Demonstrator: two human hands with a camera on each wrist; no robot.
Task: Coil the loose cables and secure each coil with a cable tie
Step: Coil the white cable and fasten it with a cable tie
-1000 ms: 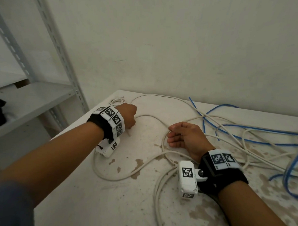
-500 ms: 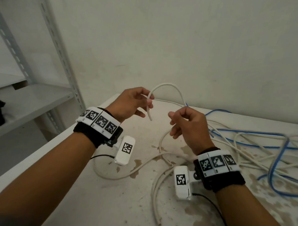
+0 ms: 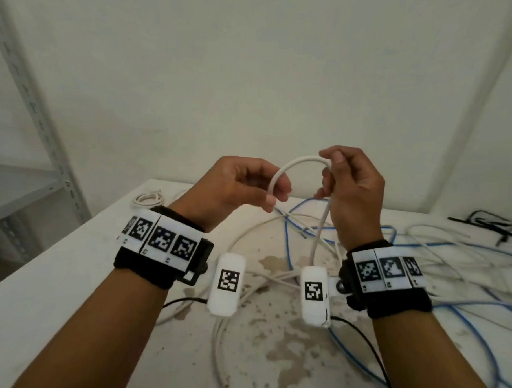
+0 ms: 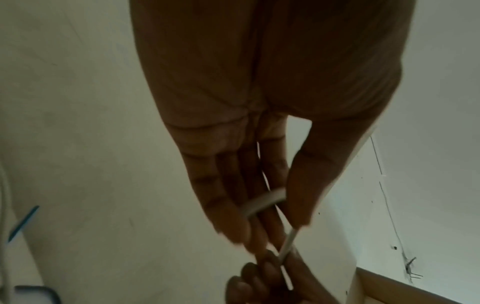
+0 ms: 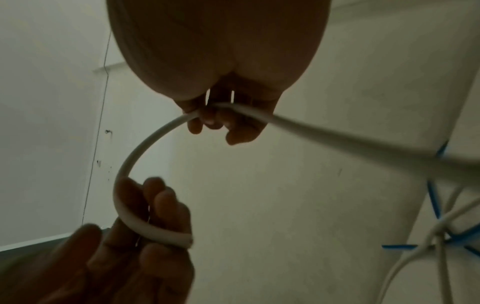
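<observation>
Both hands are raised above the table with a thick white cable arched between them. My left hand grips the cable's free end between thumb and fingers. My right hand pinches the cable a short way along. From there the cable hangs down to the table. More white cable and blue cable lie tangled on the tabletop below and to the right.
A small white coil lies at the table's far left corner. Black cables sit at the far right. A grey metal shelf unit stands left of the table. A pale wall rises close behind.
Both hands have risen from the tabletop. The left hand picked up the white cable's end, the right hand took hold further along, and the arch between them now sits higher.
</observation>
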